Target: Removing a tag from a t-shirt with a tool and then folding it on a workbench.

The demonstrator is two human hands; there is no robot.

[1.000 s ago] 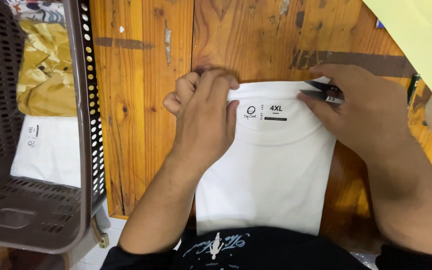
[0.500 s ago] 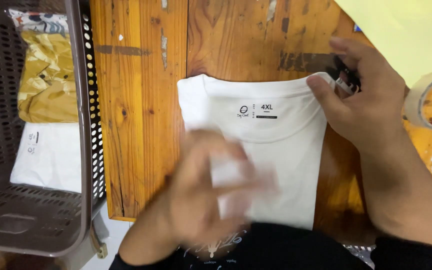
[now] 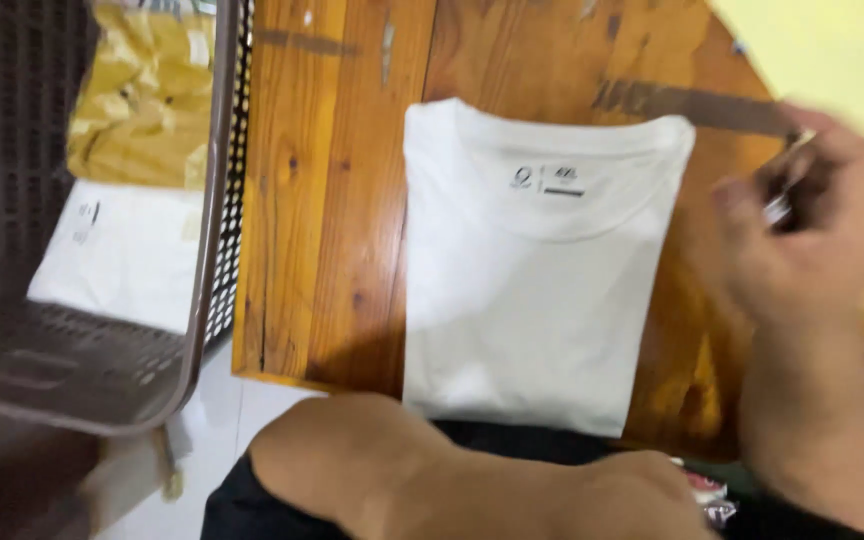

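A folded white T-shirt (image 3: pixel 532 320) lies flat on the wooden table (image 3: pixel 322 200), collar away from me and a small printed label inside the neck. My right hand (image 3: pixel 812 230) is blurred, just off the shirt's upper right corner, closed around a small dark pen-like object (image 3: pixel 787 195). Only my left forearm (image 3: pixel 432 480) shows, lying across the bottom of the view below the shirt's hem. Its hand is out of sight. Nothing touches the shirt.
A brown perforated plastic basket (image 3: pixel 214 200) stands left of the table, holding a bagged yellow garment (image 3: pixel 142 100) and a bagged white garment (image 3: pixel 122 255). A pale yellow sheet (image 3: pixel 822 50) covers the table's far right corner. The table's near edge runs under the shirt's hem.
My left hand has lifted off the shirt's collar and drawn back toward me, out of view. My right hand has moved off the shirt's corner to the right, still holding the dark object.
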